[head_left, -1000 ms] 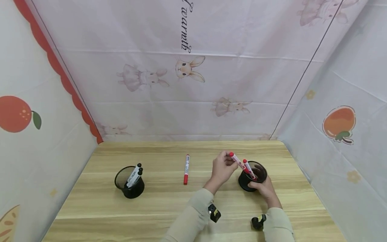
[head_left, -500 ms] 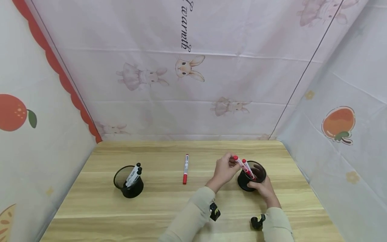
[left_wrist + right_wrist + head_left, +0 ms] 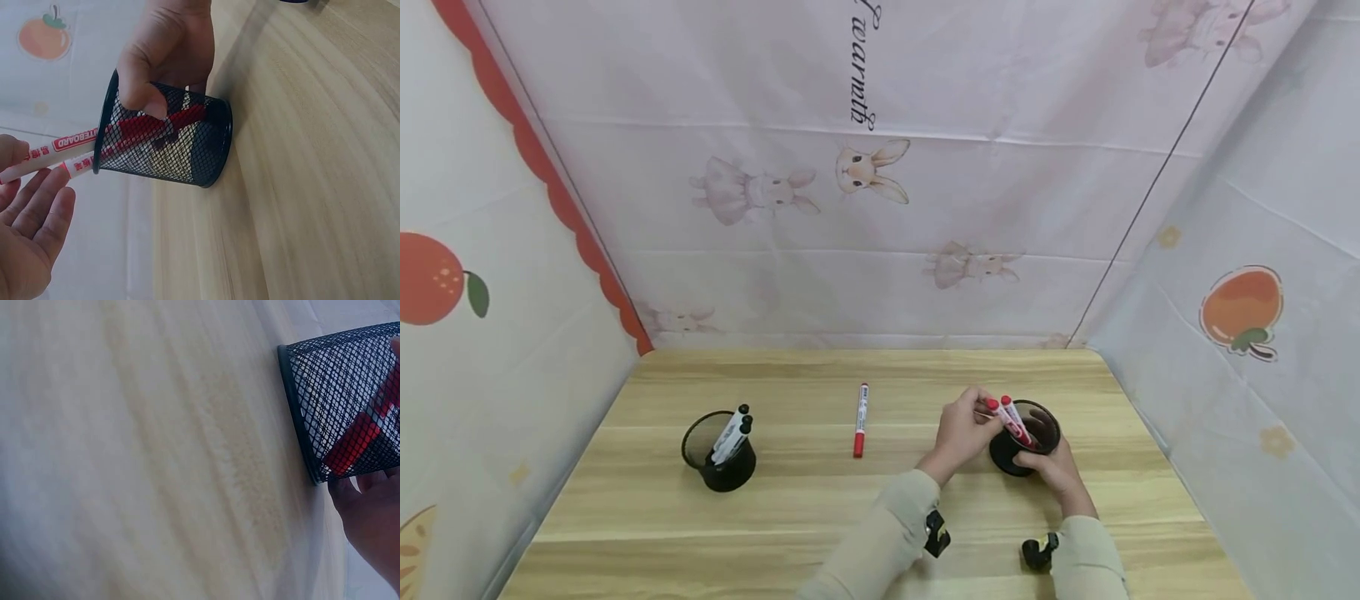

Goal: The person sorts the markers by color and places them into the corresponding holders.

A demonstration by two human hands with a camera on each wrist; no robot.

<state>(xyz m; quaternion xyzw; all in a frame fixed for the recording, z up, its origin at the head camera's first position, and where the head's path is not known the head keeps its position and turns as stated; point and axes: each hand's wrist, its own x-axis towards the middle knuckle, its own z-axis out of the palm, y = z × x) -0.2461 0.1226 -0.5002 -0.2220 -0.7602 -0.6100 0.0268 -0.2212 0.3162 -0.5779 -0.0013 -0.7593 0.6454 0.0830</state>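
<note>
My left hand [image 3: 964, 429] pinches a red whiteboard marker [image 3: 75, 144] by its upper end. The marker's lower part is inside a black mesh pen cup [image 3: 1009, 457]. A second red whiteboard marker [image 3: 1009, 405] leans in the same cup, right beside the held one. My right hand [image 3: 1060, 471] grips the cup's side, its thumb lying across the mesh near the rim in the left wrist view. Through the mesh, a red marker cap [image 3: 354, 445] shows low in the cup in the right wrist view.
Another red whiteboard marker [image 3: 861, 421] lies on the wooden table [image 3: 805, 533] left of my hands. Farther left stands a second black mesh pen cup [image 3: 730, 473] with several black-capped markers [image 3: 730, 437] leaning in it. Printed cloth walls [image 3: 775, 292] border the table.
My left hand has moved right and slightly down, lowering the pinched marker deeper into the cup, beside the other one. My right hand keeps its grip on the cup.
</note>
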